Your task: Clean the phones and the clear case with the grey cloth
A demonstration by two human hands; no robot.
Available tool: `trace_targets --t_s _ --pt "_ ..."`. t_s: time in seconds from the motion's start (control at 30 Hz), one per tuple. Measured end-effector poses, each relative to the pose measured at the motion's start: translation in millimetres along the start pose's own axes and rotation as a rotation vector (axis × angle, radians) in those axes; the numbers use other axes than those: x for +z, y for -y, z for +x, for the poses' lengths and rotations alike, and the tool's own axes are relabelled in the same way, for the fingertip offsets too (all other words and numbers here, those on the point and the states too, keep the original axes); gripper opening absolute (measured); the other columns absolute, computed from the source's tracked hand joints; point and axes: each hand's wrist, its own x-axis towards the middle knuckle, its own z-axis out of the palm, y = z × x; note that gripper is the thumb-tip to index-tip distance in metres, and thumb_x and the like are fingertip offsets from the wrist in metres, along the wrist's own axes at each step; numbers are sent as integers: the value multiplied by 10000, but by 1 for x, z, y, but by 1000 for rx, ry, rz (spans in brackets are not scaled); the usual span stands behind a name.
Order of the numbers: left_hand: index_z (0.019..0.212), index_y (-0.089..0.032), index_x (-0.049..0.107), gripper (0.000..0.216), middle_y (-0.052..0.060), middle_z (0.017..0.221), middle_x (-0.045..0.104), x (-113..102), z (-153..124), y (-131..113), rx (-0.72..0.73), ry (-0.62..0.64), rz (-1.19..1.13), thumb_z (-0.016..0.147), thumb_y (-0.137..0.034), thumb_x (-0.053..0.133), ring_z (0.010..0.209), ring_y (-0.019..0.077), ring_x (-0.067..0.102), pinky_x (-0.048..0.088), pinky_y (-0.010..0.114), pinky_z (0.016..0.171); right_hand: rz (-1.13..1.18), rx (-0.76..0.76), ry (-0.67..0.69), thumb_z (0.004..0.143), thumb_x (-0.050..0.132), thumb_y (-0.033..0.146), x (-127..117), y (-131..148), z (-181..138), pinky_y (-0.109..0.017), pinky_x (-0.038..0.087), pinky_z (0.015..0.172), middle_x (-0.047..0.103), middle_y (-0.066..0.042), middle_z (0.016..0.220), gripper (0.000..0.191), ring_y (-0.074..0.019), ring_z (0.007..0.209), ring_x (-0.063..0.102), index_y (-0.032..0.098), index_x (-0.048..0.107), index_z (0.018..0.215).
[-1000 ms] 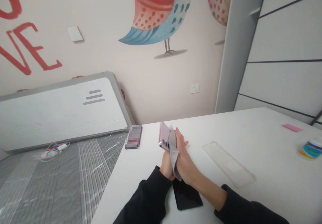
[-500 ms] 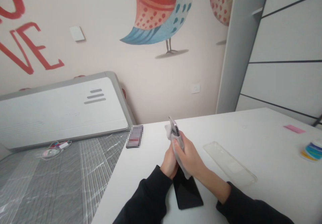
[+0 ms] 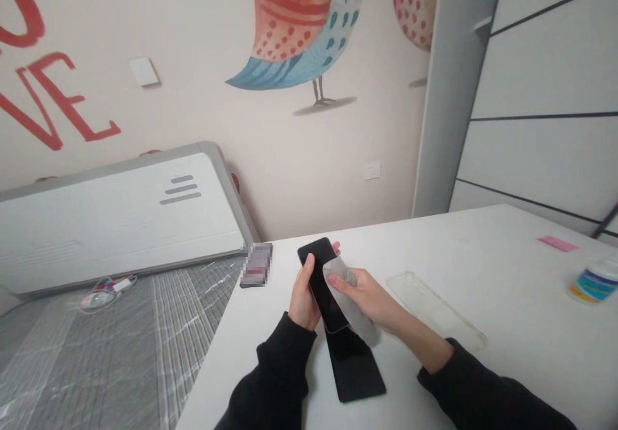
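My left hand (image 3: pixel 302 298) grips a phone (image 3: pixel 321 282) by its edge, its dark screen facing up, held above the white table (image 3: pixel 506 353). My right hand (image 3: pixel 364 295) presses a small grey cloth (image 3: pixel 340 275) against the screen with pinched fingers. Beneath both hands a flat black rectangular object (image 3: pixel 355 369) lies on the table. A clear phone case (image 3: pixel 437 311) rests on the table just right of my right hand.
A blurred small item (image 3: pixel 257 264) sits at the table's far left corner. A pink slip (image 3: pixel 557 244) and a colourful round container (image 3: pixel 596 282) are at the far right. Left of the table is a bed with a grey cover (image 3: pixel 106 346), with a white headboard (image 3: pixel 120 214) behind.
The phone was turned over from its pink back, through edge-on, to screen up. My right hand with the cloth moved from the back onto the screen.
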Motion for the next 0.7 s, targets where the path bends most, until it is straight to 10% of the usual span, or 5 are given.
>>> trace_targets --t_s 0.13,0.5,0.7 --pt "1212 -152 708 604 88 945 778 -1 -3 -9 64 18 101 712 -454 861 860 246 721 554 369 835 45 87 42 656 728 850 12 -5 -2 -327 533 625 768 -103 786 730 -258 707 730 144 711 843" --pt "1199 -265 666 446 14 888 680 -6 3 -2 645 -446 106 882 -578 679 785 174 626 502 282 681 390 74 -81 664 814 748 37 -17 -2 -328 570 732 763 -61 766 594 -254 765 733 186 730 837" --pt "1231 -251 582 451 46 1005 658 4 -13 16 855 -285 461 902 -545 679 990 234 630 477 411 1011 536 89 -79 563 925 651 31 -1 -6 -342 581 813 778 -58 906 693 -261 853 742 195 691 1028"
